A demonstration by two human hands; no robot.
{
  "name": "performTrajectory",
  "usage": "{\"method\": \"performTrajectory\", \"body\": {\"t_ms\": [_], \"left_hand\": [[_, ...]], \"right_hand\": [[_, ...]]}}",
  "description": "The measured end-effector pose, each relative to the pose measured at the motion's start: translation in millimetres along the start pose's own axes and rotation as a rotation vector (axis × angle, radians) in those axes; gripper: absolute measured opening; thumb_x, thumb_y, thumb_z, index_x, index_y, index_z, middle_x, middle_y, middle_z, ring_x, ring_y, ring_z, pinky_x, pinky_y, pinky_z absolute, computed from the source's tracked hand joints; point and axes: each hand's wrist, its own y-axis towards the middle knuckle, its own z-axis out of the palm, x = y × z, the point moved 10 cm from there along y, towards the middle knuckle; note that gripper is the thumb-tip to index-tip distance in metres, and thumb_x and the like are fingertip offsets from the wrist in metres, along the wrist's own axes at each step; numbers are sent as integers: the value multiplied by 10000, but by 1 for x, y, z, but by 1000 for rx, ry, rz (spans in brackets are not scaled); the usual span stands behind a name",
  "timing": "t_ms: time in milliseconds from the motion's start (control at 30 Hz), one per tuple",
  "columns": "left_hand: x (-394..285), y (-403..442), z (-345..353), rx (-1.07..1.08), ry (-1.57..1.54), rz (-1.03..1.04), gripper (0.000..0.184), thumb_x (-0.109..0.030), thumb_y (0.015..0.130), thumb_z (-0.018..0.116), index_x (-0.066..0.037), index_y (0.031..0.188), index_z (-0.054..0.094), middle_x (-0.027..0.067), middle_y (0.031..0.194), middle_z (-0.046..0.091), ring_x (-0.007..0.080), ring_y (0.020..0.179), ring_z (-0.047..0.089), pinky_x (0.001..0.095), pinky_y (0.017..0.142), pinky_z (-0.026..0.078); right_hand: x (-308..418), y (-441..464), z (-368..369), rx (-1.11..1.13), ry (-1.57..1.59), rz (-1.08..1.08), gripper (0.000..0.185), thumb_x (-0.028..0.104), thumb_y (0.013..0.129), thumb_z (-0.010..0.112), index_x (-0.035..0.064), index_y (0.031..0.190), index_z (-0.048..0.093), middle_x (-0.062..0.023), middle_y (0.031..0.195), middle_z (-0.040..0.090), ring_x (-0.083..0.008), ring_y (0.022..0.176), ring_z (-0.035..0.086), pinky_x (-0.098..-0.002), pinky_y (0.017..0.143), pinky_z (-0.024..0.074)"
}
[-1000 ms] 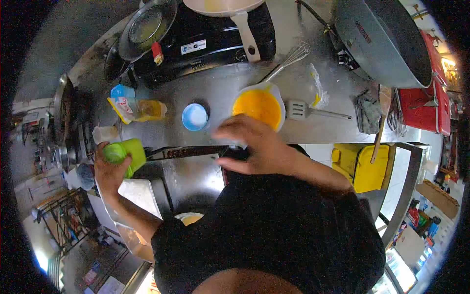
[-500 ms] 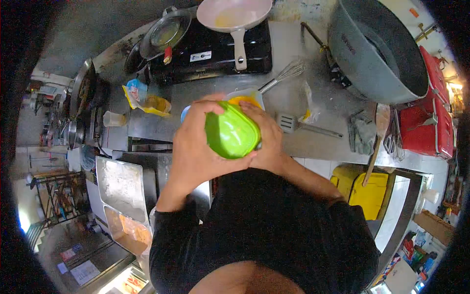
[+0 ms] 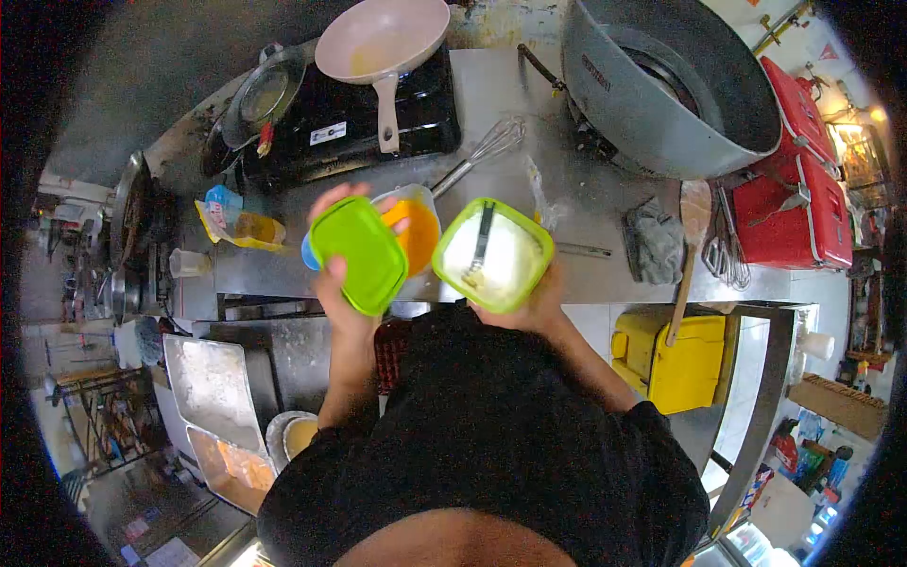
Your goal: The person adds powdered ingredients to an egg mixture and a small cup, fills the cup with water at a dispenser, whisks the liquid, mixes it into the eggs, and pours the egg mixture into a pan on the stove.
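Note:
Held in my left hand [image 3: 334, 283] is a green plastic lid [image 3: 364, 255], tilted with its flat face toward me. My right hand [image 3: 540, 300] grips a green-rimmed square container [image 3: 515, 298] from below and the right side. White powder [image 3: 510, 248] fills much of it, and a dark-handled scoop or spoon [image 3: 485, 231] lies in the powder. Behind the lid, partly hidden, stands a bowl with orange-yellow contents [image 3: 421, 236]. A whisk [image 3: 491, 144] rests on the steel counter just beyond that bowl.
A pink frying pan [image 3: 387, 42] sits on the black stove [image 3: 331, 142]. At the back right stands a large grey drum [image 3: 605, 104]. A cloth [image 3: 654, 241], a wooden spoon [image 3: 694, 222] and a spatula [image 3: 584, 250] lie right. A yellow bin [image 3: 694, 364] stands below the counter.
The lid has come off the container. My left hand has moved left with the lid, and my right hand now holds the uncovered container to the right. The view has shifted right.

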Motion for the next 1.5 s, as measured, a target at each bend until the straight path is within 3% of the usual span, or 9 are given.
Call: {"method": "performTrajectory", "body": {"t_ms": [133, 233, 300, 533, 700, 933, 1067, 1167, 1500], "left_hand": [[104, -35, 21, 146, -754, -603, 625, -418, 820, 481, -49, 1321, 425, 170, 1318, 486, 323, 1146, 542, 483, 950, 450], [158, -71, 12, 248, -1171, -745, 623, -438, 831, 464, -47, 1316, 467, 153, 1327, 507, 300, 1151, 546, 483, 977, 428], [180, -73, -28, 136, -1034, -699, 621, -442, 829, 465, -51, 1311, 478, 150, 1312, 520, 308, 1155, 543, 492, 984, 420], [141, -86, -66, -18, -995, -602, 632, -400, 794, 476, -73, 1335, 461, 169, 1289, 535, 349, 1176, 524, 530, 1007, 389], [127, -103, -80, 23, -963, -496, 647, -358, 781, 510, -38, 1338, 438, 177, 1291, 526, 341, 1154, 540, 515, 982, 418], [113, -110, -85, -181, -876, -502, 498, -309, 784, 549, -67, 1219, 524, 127, 1114, 615, 296, 1003, 605, 484, 916, 462], [101, -105, -87, -15, -997, -404, 737, -304, 773, 538, -89, 1438, 304, 143, 1342, 477, 300, 1190, 507, 492, 1013, 388], [105, -108, -106, -125, -868, -434, 643, -355, 771, 555, -50, 1327, 448, 174, 1281, 534, 343, 1161, 532, 508, 999, 403], [95, -101, -135, -193, -875, -381, 751, -314, 748, 545, -104, 1429, 309, 167, 1382, 433, 334, 1249, 458, 523, 1038, 365]], "right_hand": [[-17, -22, -6, 47, 49, -152, 1095, 404, 413, 913, 36, 1306, 398, -161, 1266, 518, -260, 1220, 478, -422, 1056, 329], [117, 24, -13, 168, -200, -510, 1092, 586, 450, 828, 43, 1306, 422, -165, 1315, 472, -305, 1306, 371, -484, 1138, 112], [115, 32, -3, 172, -247, -376, 1108, 675, 480, 757, 50, 1329, 416, -166, 1364, 431, -345, 1323, 332, -577, 1114, 32], [122, 51, 10, 286, 95, -416, 911, 642, 686, 671, 31, 1311, 415, -205, 1342, 434, -385, 1307, 342, -517, 1093, 226], [190, 50, 46, 466, -562, -853, 283, 189, 715, 608, 197, 989, 679, 30, 1071, 589, -168, 1005, 533, -354, 824, 430], [201, 30, 97, 625, -777, -1258, 226, 203, 717, 589, 133, 921, 657, 0, 1010, 593, -182, 981, 533, -344, 845, 426], [213, 37, 94, 625, -778, -1193, 270, 185, 740, 594, 156, 998, 665, 15, 1033, 597, -164, 997, 553, -343, 856, 429], [209, 48, 82, 649, -773, -1064, 265, 179, 732, 599, 153, 987, 667, 16, 985, 592, -161, 961, 554, -352, 846, 433], [165, 46, 97, 632, -580, -645, 206, 115, 766, 668, 97, 971, 667, -42, 897, 585, -209, 835, 565, -358, 825, 437]]}}
